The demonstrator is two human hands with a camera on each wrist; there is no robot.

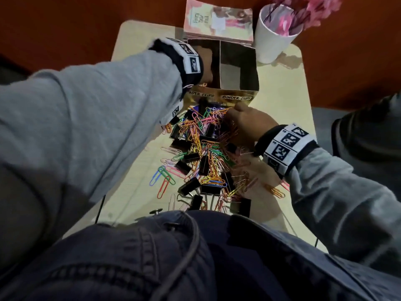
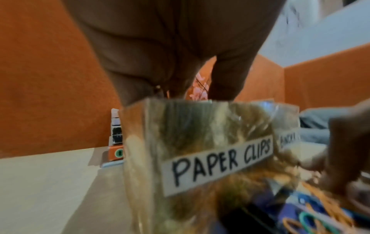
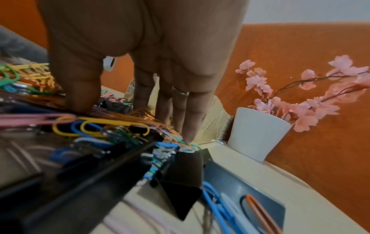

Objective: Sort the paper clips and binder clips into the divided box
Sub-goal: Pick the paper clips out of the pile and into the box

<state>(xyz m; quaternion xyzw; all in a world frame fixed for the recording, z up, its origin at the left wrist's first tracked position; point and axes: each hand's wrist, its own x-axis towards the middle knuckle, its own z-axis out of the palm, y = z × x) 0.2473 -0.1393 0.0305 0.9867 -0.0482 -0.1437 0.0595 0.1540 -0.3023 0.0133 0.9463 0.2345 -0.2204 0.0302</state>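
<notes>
A gold divided box (image 1: 236,92) stands at the back of the table, its front labelled PAPER CLIPS on the left and BINDER CLIPS on the right. My left hand (image 1: 207,70) hangs over the left compartment. In the left wrist view its fingers (image 2: 152,76) point down behind the box's front wall (image 2: 200,134), thumb apart from them, tips hidden. A mixed pile (image 1: 204,153) of coloured paper clips (image 3: 100,125) and black binder clips (image 3: 186,171) lies before the box. My right hand (image 1: 230,114) touches the pile's far right side, straight fingers (image 3: 180,110) and thumb resting on clips.
Behind the box lies a stack of books (image 1: 217,20). A white cup (image 1: 273,40) of pink flowers stands at the back right, close to the box. Bare table (image 1: 282,101) shows on the right; my lap in dark jeans meets its near edge.
</notes>
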